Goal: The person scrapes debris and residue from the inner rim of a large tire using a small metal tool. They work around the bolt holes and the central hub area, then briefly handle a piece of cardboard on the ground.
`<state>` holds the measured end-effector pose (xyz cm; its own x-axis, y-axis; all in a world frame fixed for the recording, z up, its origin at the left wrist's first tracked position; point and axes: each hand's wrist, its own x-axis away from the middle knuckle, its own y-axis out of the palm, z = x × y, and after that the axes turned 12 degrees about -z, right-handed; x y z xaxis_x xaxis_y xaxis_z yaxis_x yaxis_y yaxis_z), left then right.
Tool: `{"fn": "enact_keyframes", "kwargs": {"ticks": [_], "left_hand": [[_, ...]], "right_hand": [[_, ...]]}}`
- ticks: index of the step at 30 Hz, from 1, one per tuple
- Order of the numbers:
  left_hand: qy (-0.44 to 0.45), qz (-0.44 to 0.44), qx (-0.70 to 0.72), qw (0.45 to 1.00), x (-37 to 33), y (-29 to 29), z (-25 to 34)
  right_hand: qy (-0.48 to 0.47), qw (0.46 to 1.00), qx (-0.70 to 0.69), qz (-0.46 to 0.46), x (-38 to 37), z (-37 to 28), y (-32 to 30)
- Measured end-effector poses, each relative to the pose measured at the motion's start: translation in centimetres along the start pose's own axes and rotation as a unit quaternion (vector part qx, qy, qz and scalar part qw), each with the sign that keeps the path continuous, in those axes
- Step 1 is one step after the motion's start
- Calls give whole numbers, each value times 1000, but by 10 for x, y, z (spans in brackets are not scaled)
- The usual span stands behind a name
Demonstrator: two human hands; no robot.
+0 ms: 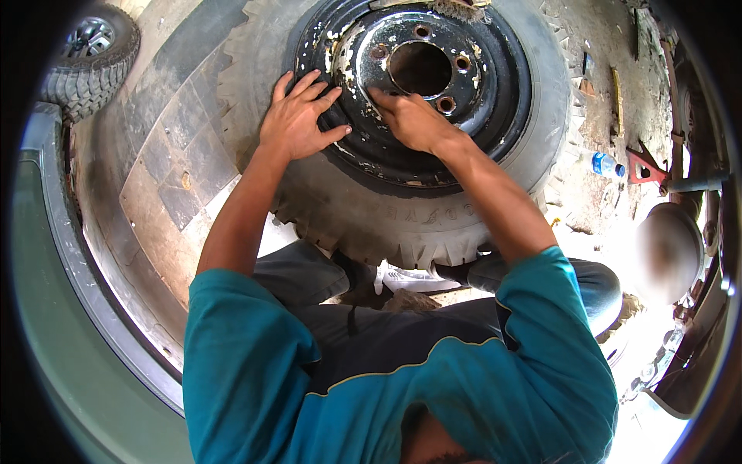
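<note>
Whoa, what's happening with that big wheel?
A person has both hands on it. The left hand is spread over the edge where the tyre meets the black rim. The right hand points a finger onto the rim near its big middle hole. The rim looks patchy, with pale specks.

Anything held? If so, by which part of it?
Nothing visibly held. Left hand lies spread over the tire and black rim's edge; right hand is on the rim's face, palm hidden.
</note>
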<state>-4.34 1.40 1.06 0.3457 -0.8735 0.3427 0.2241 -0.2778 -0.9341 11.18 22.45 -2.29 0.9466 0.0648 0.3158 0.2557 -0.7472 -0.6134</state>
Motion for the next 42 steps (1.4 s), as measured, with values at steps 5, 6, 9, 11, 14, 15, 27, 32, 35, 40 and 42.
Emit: {"fn": "enact_keyframes", "kwargs": {"ticks": [5, 6, 9, 11, 14, 15, 27, 32, 35, 40, 42], "left_hand": [[-2, 5, -8, 1000, 0, 3, -2], [-3, 5, -8, 1000, 1, 4, -2], [-2, 4, -7, 1000, 1, 3, -1], [1, 8, -7, 1000, 0, 2, -1], [3, 11, -8, 1000, 1, 2, -2], [1, 8, -7, 1000, 1, 3, -2], [2, 5, -9, 1000, 0, 2, -2], [2, 5, -8, 1000, 0, 4, -2], [7, 12, -7, 1000, -1, 1, -1], [4, 10, 2, 1000, -1, 2, -1], [3, 10, 3, 1000, 1, 2, -2]], "right_hand": [[38, 999, -25, -5, -13, -5, -4], [28, 999, -17, -5, -8, -6, -3], [8, 1000, 3, -4, 4, -4, 2], [7, 1000, 12, 0, 0, 1, 3], [7, 1000, 24, 16, -1, -4, 9], [4, 999, 31, 7, 8, -10, 4], [19, 1000, -7, 21, -13, -11, -1], [-50, 997, 2, 59, -4, -3, 13], [-7, 998, -31, 46, -21, -10, 5], [-83, 990, -24, 110, -12, 16, 24], [11, 996, -78, 35, -18, -12, 0]]}}
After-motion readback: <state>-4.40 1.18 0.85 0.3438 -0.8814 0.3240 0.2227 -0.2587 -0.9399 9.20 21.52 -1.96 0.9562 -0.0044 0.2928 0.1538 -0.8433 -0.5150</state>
